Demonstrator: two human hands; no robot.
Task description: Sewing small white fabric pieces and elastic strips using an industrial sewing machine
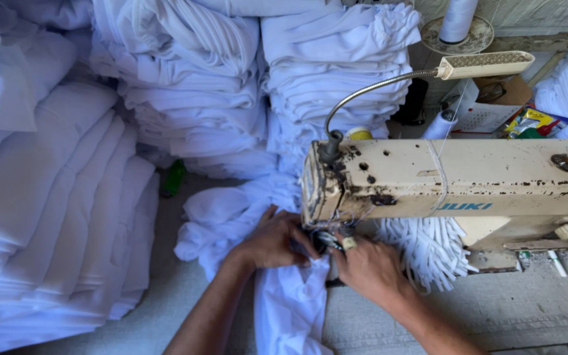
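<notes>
Hands at the needle end of a cream, rust-spotted sewing machine (455, 181). I note the left hand (272, 242) lying palm down on a piece of white cloth (290, 302), fingers spread and pressing it flat to the table (514, 309); its grip is open, not clamped. The right hand (368, 266) sits just right of the needle area, fingers curled toward the cloth under the machine head, a ring visible on one finger; I cannot tell whether its grip is pinched on the fabric, since the fingertips are hidden. Cloth runs from under the machine head down between both forearms toward the near table edge. Behind: tall stacks of folded white fabric (192, 85). Gooseneck lamp (484, 64) arches over the machine. White fringe-like bundle (422, 250) hangs below the machine body, right of the hand.
</notes>
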